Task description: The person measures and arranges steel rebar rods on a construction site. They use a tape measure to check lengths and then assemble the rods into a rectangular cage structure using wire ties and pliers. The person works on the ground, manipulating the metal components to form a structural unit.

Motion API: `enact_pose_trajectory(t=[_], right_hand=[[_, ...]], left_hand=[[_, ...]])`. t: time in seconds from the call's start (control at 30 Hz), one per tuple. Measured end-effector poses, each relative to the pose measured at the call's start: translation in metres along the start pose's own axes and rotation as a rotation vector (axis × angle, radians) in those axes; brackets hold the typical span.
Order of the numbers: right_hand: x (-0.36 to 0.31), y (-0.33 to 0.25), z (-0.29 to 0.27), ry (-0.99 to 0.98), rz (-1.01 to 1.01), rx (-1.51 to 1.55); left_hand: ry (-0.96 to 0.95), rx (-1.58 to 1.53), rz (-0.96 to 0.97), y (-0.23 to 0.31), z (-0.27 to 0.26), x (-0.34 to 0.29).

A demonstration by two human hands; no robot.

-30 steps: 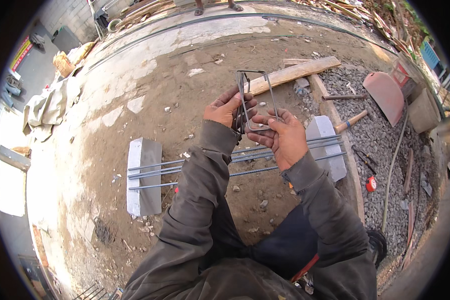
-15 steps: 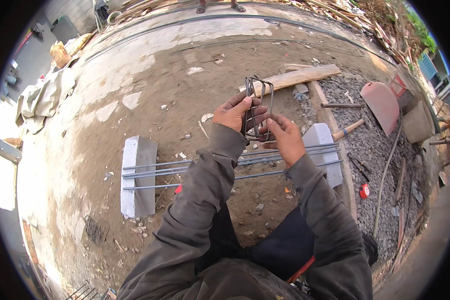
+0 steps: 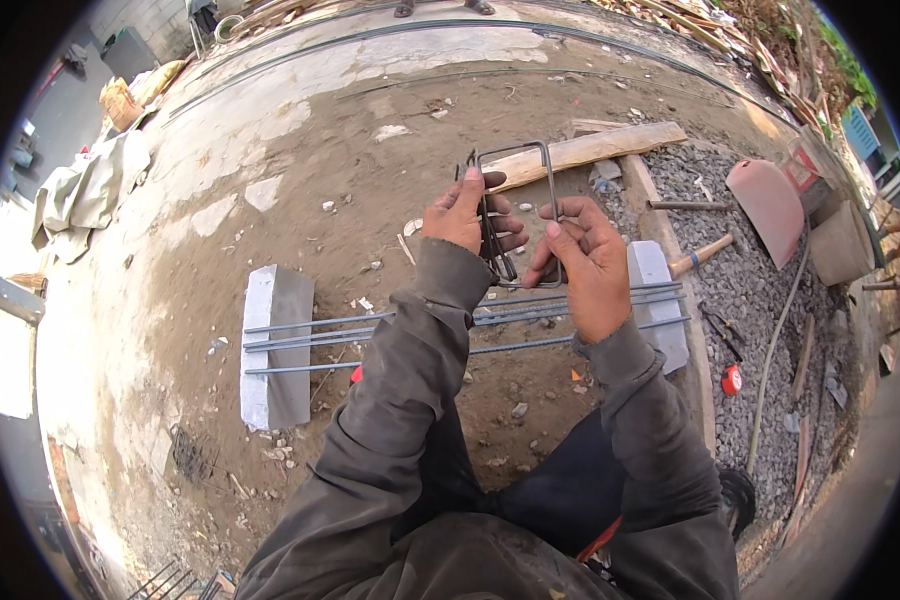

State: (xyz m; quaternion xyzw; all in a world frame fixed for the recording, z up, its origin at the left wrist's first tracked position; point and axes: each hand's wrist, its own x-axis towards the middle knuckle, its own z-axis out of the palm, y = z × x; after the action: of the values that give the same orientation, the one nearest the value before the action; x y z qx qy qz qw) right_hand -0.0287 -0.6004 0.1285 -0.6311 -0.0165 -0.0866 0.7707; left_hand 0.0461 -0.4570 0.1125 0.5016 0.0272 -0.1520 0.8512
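Observation:
My left hand (image 3: pixel 457 222) grips a few rectangular rebar stirrups (image 3: pixel 486 228) bent from dark steel rod, standing on edge between thumb and fingers. One rectangular stirrup (image 3: pixel 548 170) is turned flat toward me, its right side pinched in my right hand (image 3: pixel 592 272). Its left side still lies against the others at my left hand. Below both hands, several steel bars (image 3: pixel 520 348) lie side by side, spanning a pale block (image 3: pixel 260 350) at left and another block (image 3: pixel 648 262) at right. My right forearm crosses over the bars' right part.
A wooden plank (image 3: pixel 600 150) lies beyond my hands. At right, on gravel (image 3: pixel 690 240), are a hammer (image 3: pixel 705 257), pliers (image 3: pixel 722 332), a red tape measure (image 3: pixel 731 380) and a pinkish curved panel (image 3: pixel 767 203). Crumpled cloth (image 3: pixel 95 200) lies at left. A person's feet (image 3: pixel 480 7) stand far ahead.
My right hand has moved right and turned one stirrup outward, spreading it from the bunch. My left hand has shifted slightly left with the others.

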Motion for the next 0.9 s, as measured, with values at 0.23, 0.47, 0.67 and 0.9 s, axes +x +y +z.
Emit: enact_pose_trajectory(t=[0.23, 0.47, 0.67, 0.9], right_hand=[[0.007, -0.013, -0.020, 0.203, -0.090, -0.174], [0.009, 0.046, -0.003, 0.089, -0.208, -0.707], [0.023, 0.045, -0.028, 0.166, -0.140, -0.315], [0.023, 0.018, -0.038, 0.227, -0.068, -0.138]], left_hand=[[-0.089, -0.171, -0.041, -0.003, -0.010, 0.014], [-0.181, -0.309, -0.061, -0.038, 0.006, 0.023], [-0.174, 0.062, -0.113, -0.024, 0.016, 0.007], [-0.097, 0.622, 0.181, -0.016, -0.011, 0.023]])
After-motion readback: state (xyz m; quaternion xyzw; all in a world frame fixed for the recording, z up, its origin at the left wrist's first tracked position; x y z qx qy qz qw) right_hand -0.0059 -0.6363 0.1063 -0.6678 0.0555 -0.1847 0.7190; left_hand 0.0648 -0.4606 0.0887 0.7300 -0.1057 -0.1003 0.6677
